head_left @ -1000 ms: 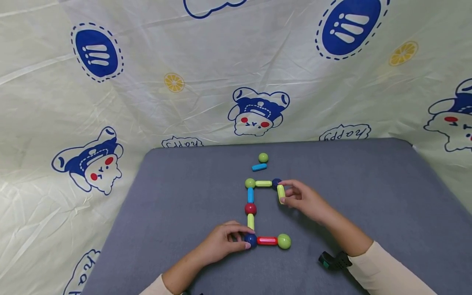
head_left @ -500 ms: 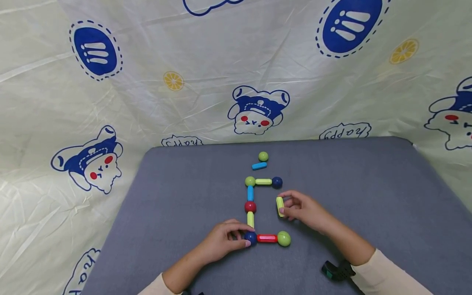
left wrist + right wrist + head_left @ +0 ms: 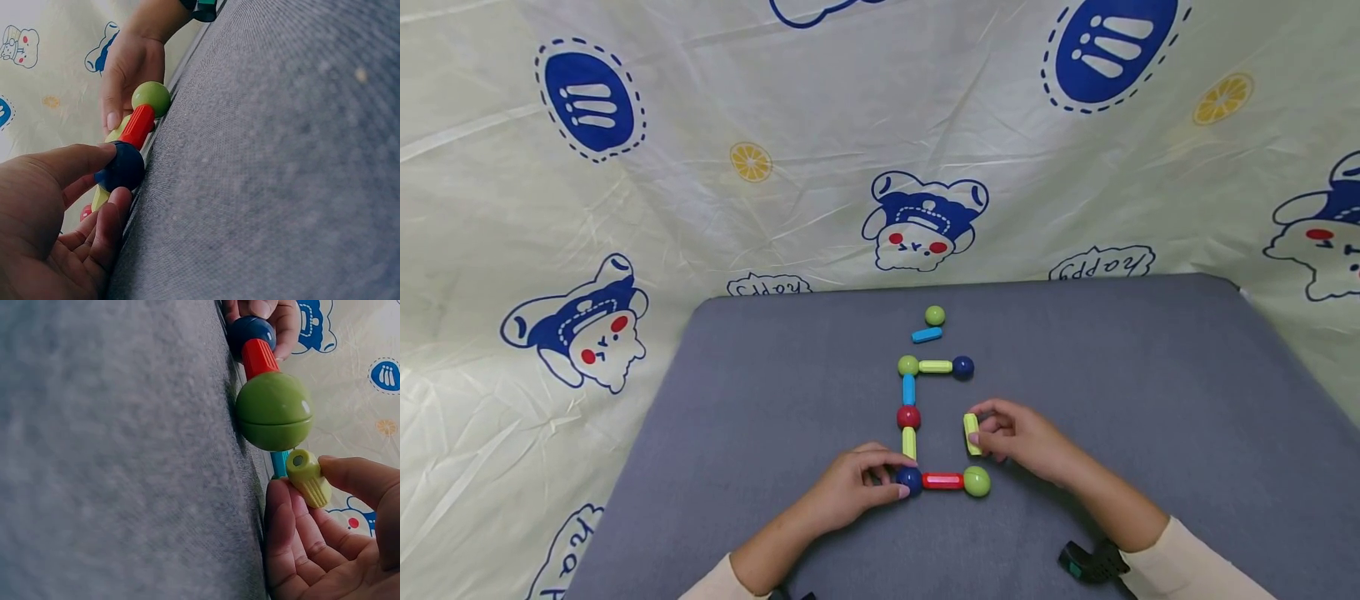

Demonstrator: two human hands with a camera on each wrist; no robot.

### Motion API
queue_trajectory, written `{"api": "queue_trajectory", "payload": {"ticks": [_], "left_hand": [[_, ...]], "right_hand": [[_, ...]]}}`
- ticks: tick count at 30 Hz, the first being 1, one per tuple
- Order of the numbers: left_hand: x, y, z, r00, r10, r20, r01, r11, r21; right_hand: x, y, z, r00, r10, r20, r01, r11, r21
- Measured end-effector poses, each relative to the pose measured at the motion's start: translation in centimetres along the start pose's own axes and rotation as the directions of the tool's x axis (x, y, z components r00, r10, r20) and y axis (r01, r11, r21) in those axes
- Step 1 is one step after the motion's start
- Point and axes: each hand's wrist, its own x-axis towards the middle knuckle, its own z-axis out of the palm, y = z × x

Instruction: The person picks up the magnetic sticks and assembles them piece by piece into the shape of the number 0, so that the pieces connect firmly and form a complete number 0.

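Observation:
My left hand (image 3: 859,490) pinches the near dark blue ball (image 3: 909,481) between thumb and fingers, as the left wrist view also shows. From that ball a red rod (image 3: 943,481) runs right to a green ball (image 3: 977,482). Upward from it run a yellow-green rod (image 3: 909,443), a red ball (image 3: 908,417), a blue rod (image 3: 909,390) and another green ball (image 3: 907,365), then a yellow-green rod (image 3: 936,367) leads right to a second dark blue ball (image 3: 962,367). My right hand (image 3: 1026,442) pinches a separate yellow-green rod (image 3: 972,434) above the near green ball, apart from it.
Behind the joined pieces, a loose blue rod (image 3: 927,335) and a small green ball (image 3: 935,316) lie on the grey table (image 3: 790,375). A printed pale curtain (image 3: 820,225) hangs behind the table's far edge.
My right hand has drawn the yellow-green rod away from the far dark blue ball, down toward the near green ball. The left hand has stayed on its ball.

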Motion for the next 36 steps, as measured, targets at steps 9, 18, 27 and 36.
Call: {"api": "queue_trajectory", "payload": {"ticks": [9,18,27,36], "left_hand": [[0.06,-0.15,0.05,1.0,-0.02,0.008,0.02,1.0,-0.001],[0.06,-0.21,0.09,1.0,-0.016,0.007,0.016,1.0,-0.001],[0.09,-0.3,0.12,1.0,-0.006,0.007,0.006,1.0,0.001],[0.06,-0.2,0.03,1.0,-0.003,0.006,0.003,1.0,0.002]], "right_hand": [[-0.56,0.42,0.29,0.999,0.042,-0.018,-0.042,0.999,0.007],[-0.75,0.49,0.57,0.999,0.048,-0.021,-0.048,0.999,0.006],[-0.8,0.54,0.63,0.999,0.033,-0.015,-0.033,0.999,-0.02],[-0.63,0.7,0.93,0.999,0.027,-0.035,-0.028,0.999,-0.041]]}}
